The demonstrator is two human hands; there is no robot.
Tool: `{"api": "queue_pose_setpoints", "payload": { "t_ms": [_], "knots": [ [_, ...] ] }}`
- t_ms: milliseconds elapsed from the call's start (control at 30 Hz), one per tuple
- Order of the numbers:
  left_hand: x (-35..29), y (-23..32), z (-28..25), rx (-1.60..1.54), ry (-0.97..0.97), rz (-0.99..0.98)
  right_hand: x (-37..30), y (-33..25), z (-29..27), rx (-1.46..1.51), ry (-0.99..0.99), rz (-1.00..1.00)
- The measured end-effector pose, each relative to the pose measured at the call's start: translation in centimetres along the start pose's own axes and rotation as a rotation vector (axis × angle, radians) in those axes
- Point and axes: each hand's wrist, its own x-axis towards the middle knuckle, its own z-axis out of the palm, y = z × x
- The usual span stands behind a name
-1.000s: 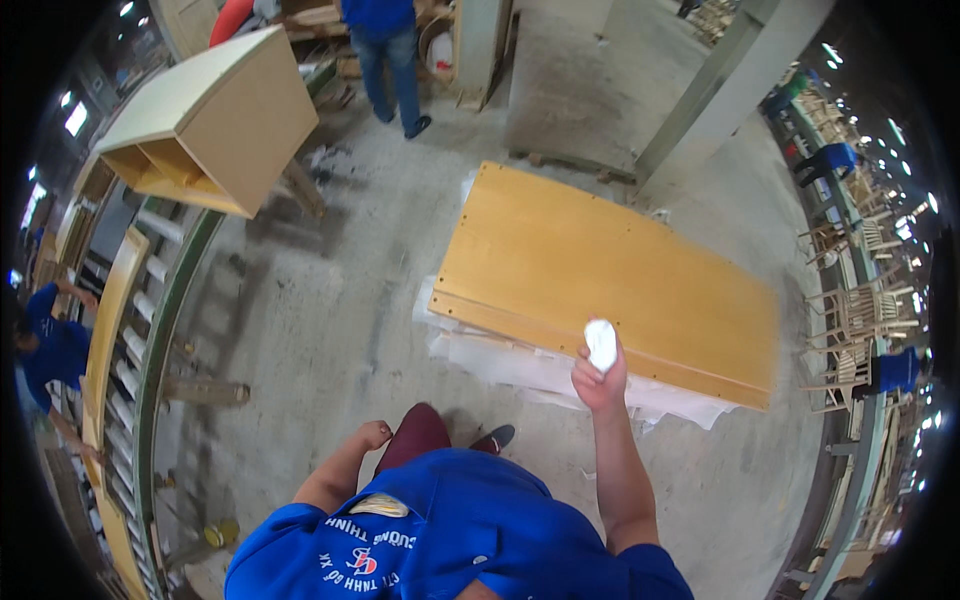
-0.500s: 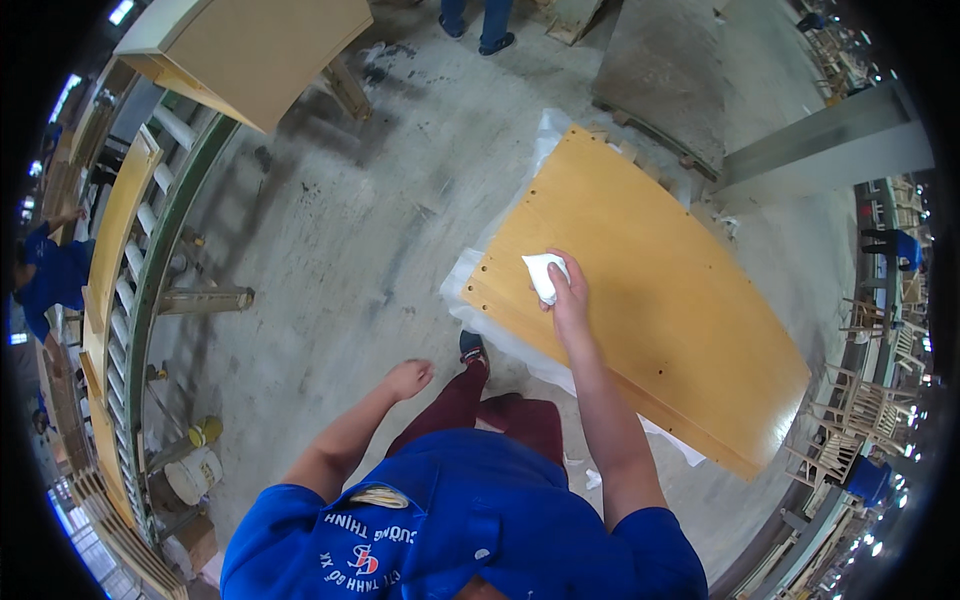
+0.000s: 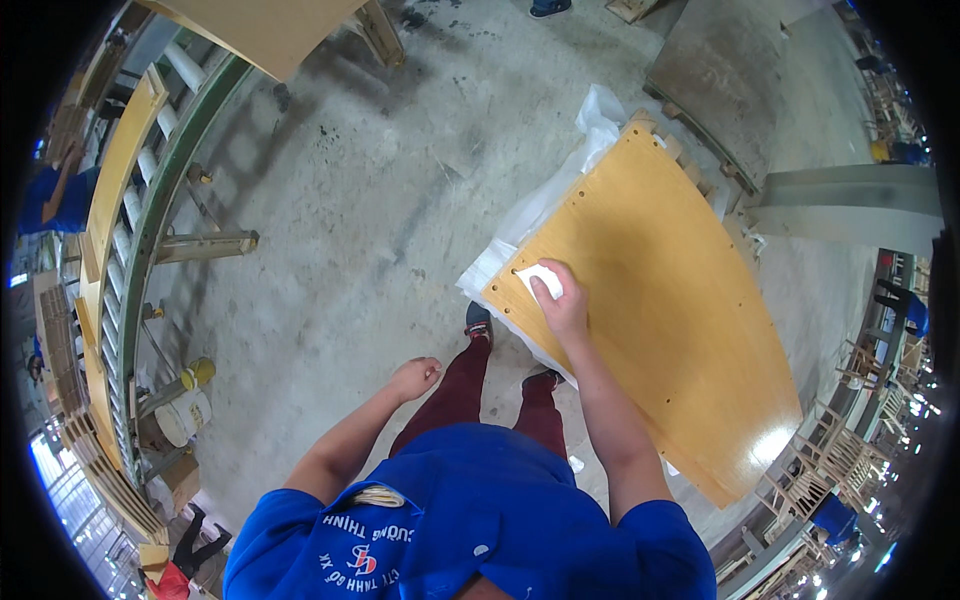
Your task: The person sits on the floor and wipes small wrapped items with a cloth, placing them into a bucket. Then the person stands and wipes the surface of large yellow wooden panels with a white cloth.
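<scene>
My right hand [image 3: 567, 305] grips a folded white sheet [image 3: 540, 282]; whether it is cloth or abrasive paper I cannot tell. It lies against a large varnished wooden panel [image 3: 660, 300], close to the row of small holes along the panel's left end. The panel has a curved far edge and a glossy yellow-brown face. Translucent plastic wrap [image 3: 520, 225] sticks out from under its left side. Away from the panel, my left hand [image 3: 415, 378] hangs over the floor with its fingers curled in and nothing visible in them.
To the left runs a green-framed roller conveyor [image 3: 185, 150] carrying long boards. A white bucket [image 3: 185, 418] stands beside it. A pale wooden piece [image 3: 270, 30] is at the top left. A grey pillar [image 3: 850, 200] and wooden chairs [image 3: 840, 455] are on the right. Other people work around.
My right hand has brought the white sheet down flat near the holed end of the panel. The whole view has shifted, and my second foot now shows. The left hand stays curled.
</scene>
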Motion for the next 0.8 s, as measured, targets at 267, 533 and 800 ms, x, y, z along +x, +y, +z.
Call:
{"api": "queue_pose_setpoints", "payload": {
  "t_ms": [267, 533, 800],
  "knots": [
    [1.1, 3.8, 0.4, 0.039, -0.011, 0.181, 0.4, 0.2, 0.3, -0.15, 0.031, -0.068],
    [4.8, 11.4, 0.0, 0.262, 0.025, 0.745, 0.8, 0.9, 0.5, -0.122, 0.088, -0.089],
    [5.4, 15.7, -0.6, 0.21, 0.127, 0.922, 4.8, 2.1, -1.3, -0.113, 0.242, -0.012]
  ]
}}
